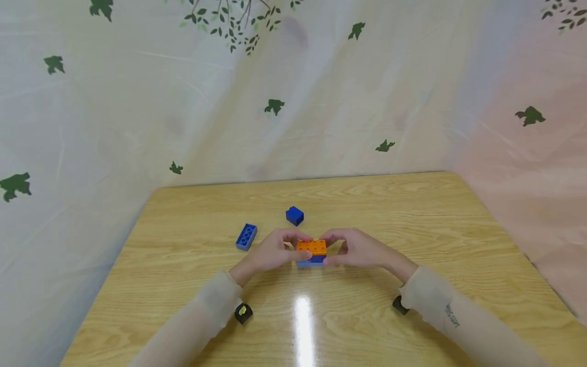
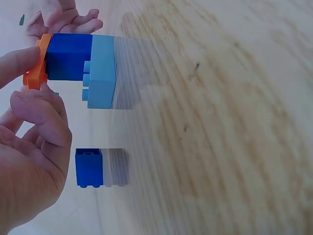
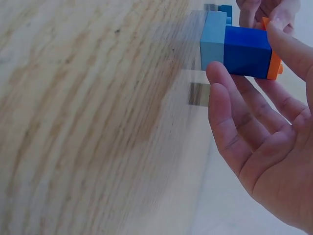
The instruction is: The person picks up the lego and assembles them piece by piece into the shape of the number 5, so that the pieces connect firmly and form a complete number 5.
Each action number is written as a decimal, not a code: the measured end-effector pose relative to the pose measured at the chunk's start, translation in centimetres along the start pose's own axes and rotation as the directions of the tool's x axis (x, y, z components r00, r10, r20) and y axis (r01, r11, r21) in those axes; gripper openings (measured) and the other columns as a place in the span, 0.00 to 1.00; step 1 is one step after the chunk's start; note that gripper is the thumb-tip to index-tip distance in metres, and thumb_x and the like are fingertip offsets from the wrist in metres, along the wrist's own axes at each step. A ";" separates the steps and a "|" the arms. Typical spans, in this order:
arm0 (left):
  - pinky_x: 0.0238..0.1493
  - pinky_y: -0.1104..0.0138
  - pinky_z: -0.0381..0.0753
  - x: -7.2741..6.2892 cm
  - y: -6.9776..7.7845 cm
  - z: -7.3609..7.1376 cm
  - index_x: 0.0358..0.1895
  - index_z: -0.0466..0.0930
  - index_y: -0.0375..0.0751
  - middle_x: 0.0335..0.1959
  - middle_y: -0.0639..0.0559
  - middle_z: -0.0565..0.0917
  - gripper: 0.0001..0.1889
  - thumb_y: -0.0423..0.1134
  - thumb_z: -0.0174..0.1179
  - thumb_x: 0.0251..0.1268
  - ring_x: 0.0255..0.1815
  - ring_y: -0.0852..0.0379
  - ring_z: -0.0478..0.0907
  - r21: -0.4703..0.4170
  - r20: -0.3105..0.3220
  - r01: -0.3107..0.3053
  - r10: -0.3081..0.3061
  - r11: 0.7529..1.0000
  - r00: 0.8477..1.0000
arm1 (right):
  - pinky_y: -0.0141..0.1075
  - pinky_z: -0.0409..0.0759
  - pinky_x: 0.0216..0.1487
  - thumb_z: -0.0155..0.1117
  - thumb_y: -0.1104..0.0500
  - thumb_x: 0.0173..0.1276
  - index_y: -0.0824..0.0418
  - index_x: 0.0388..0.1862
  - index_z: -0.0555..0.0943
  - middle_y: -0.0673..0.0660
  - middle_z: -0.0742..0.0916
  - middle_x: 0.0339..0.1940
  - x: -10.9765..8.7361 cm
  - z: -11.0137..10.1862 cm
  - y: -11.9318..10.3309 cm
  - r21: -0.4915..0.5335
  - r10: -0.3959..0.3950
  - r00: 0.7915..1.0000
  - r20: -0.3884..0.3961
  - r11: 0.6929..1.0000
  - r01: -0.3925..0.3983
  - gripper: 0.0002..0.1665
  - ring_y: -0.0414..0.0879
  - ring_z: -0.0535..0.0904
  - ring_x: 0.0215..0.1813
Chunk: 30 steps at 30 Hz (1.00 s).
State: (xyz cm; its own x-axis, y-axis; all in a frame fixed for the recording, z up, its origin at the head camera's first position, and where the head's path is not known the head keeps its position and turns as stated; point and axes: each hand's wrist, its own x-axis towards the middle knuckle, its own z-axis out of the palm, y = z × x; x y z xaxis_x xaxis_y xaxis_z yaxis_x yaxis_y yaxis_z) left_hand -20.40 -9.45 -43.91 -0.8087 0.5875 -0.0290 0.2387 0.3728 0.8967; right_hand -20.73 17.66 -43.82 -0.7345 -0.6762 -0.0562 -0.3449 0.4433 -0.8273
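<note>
A small stack of bricks (image 1: 311, 253) stands on the wooden table (image 1: 412, 214) in the middle: an orange brick (image 1: 312, 246) on top, a dark blue brick (image 2: 68, 56) under it, a light blue brick (image 2: 101, 71) at the bottom. My left hand (image 1: 290, 247) pinches the stack from the left, thumb and forefinger at the orange brick (image 2: 36, 68). From the right, my right hand (image 1: 331, 248) holds it, with a finger lying along the orange brick (image 3: 274, 63) and the thumb by the dark blue brick (image 3: 247, 51).
A small dark blue brick (image 1: 294, 215) sits just behind the stack, also seen in the left wrist view (image 2: 89, 168). A longer blue brick (image 1: 246, 236) lies to the left of my left hand. A leaf-patterned curtain (image 1: 275, 107) hangs behind the table.
</note>
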 end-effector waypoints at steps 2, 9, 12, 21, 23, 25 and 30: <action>0.28 0.68 0.70 0.1 0.0 0.0 0.58 0.85 0.52 0.42 0.55 0.83 0.18 0.48 0.70 0.66 0.38 0.50 0.74 -0.002 -0.002 0.002 -0.002 1.000 1.000 | 0.39 0.86 0.38 0.73 0.49 0.68 0.55 0.66 0.78 0.56 0.85 0.55 -0.1 -0.2 -0.1 -0.011 -0.009 1.000 0.003 1.000 0.009 0.30 0.49 0.85 0.36; 0.25 0.69 0.68 0.4 -0.1 -0.1 0.56 0.85 0.52 0.37 0.52 0.82 0.17 0.47 0.71 0.66 0.34 0.51 0.73 -0.025 -0.001 -0.003 0.003 1.000 1.000 | 0.45 0.87 0.33 0.68 0.55 0.73 0.58 0.64 0.78 0.59 0.85 0.54 0.0 -0.5 -0.1 0.054 -0.098 0.995 -0.030 0.994 0.099 0.22 0.55 0.86 0.37; 0.26 0.68 0.68 0.5 -0.1 -0.1 0.56 0.86 0.52 0.36 0.51 0.82 0.17 0.46 0.71 0.66 0.33 0.51 0.72 -0.036 0.001 -0.002 0.002 0.999 1.000 | 0.44 0.87 0.32 0.68 0.57 0.73 0.58 0.59 0.81 0.57 0.87 0.51 0.2 -0.6 0.0 0.058 -0.120 0.991 -0.052 0.991 0.123 0.18 0.57 0.85 0.36; 0.34 0.65 0.72 0.5 -0.1 -0.1 0.55 0.85 0.55 0.43 0.56 0.84 0.15 0.47 0.70 0.67 0.42 0.50 0.75 -0.045 0.009 0.017 -0.017 0.999 1.000 | 0.48 0.87 0.33 0.69 0.57 0.72 0.58 0.55 0.84 0.55 0.88 0.49 0.3 -0.6 0.0 0.116 -0.064 0.996 -0.057 0.991 0.071 0.15 0.59 0.85 0.36; 0.35 0.65 0.72 0.5 -0.1 0.0 0.55 0.85 0.56 0.44 0.56 0.84 0.15 0.47 0.69 0.67 0.43 0.51 0.75 -0.049 0.009 0.024 -0.024 0.998 1.000 | 0.49 0.87 0.31 0.69 0.57 0.72 0.59 0.55 0.84 0.56 0.88 0.48 0.2 -0.5 0.0 0.153 -0.048 0.997 -0.055 0.987 0.056 0.15 0.62 0.85 0.35; 0.34 0.66 0.72 0.4 -0.2 0.1 0.55 0.85 0.56 0.43 0.56 0.84 0.15 0.48 0.70 0.67 0.42 0.51 0.74 -0.051 0.008 0.024 -0.024 0.998 1.000 | 0.49 0.87 0.31 0.69 0.57 0.72 0.59 0.55 0.84 0.56 0.88 0.48 0.1 -0.4 0.1 0.185 -0.034 0.998 -0.049 0.982 0.042 0.14 0.63 0.84 0.35; 0.32 0.67 0.70 0.2 -0.4 0.2 0.54 0.86 0.56 0.41 0.54 0.84 0.15 0.47 0.70 0.66 0.40 0.51 0.74 -0.048 0.000 0.013 -0.013 0.999 1.000 | 0.46 0.86 0.31 0.68 0.57 0.73 0.58 0.55 0.84 0.56 0.87 0.47 0.1 -0.2 0.2 0.220 -0.011 0.999 -0.036 0.975 0.018 0.14 0.65 0.84 0.36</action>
State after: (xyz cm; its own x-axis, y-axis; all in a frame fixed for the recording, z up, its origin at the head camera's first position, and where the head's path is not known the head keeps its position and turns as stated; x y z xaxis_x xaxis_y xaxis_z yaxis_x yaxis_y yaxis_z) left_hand -20.56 -9.28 -44.37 -0.8118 0.5824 -0.0409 0.2016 0.3454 0.9165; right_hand -21.00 17.82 -43.90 -0.7514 -0.6592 -0.0270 -0.2213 0.2905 -0.9309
